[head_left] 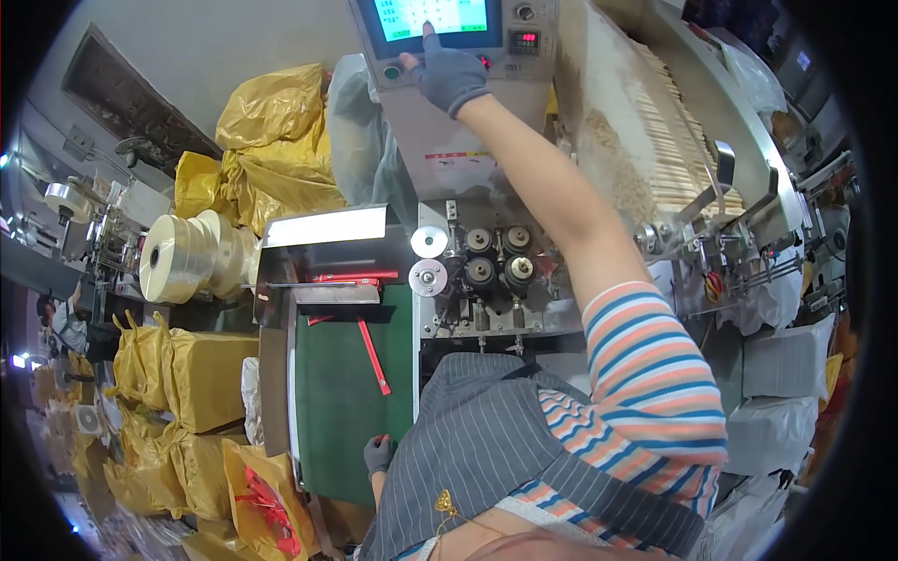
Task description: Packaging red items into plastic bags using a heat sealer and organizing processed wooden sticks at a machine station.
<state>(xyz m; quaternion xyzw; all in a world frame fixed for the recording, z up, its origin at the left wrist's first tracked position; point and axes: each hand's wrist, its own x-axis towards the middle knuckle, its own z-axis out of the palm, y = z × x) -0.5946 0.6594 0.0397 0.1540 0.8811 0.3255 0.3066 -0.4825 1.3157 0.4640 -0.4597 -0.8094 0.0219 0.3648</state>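
My right hand (453, 77), in a grey glove with bare fingertips, reaches up to a lit touchscreen (458, 19) on a control panel. Its index finger is stretched out onto the screen, its thumb stands apart, and it holds nothing. Low beside my apron hangs my left hand (378, 454), gloved the same way, at the right edge of a green conveyor belt (346, 430). Its fingers are curled in; whether anything is inside them is hidden. A slim red packet (372, 355) lies slanted on the belt, and more red pieces show by the metal guide (337, 293).
Black rollers (480, 273) sit on the machine before me. At right, a long trough holds a row of thin wooden sticks (669, 140). Film rolls (178, 259) and yellow bags (281, 140) stand at left; an open bag (267, 505) holds red packets. Another person (70, 323) is far left.
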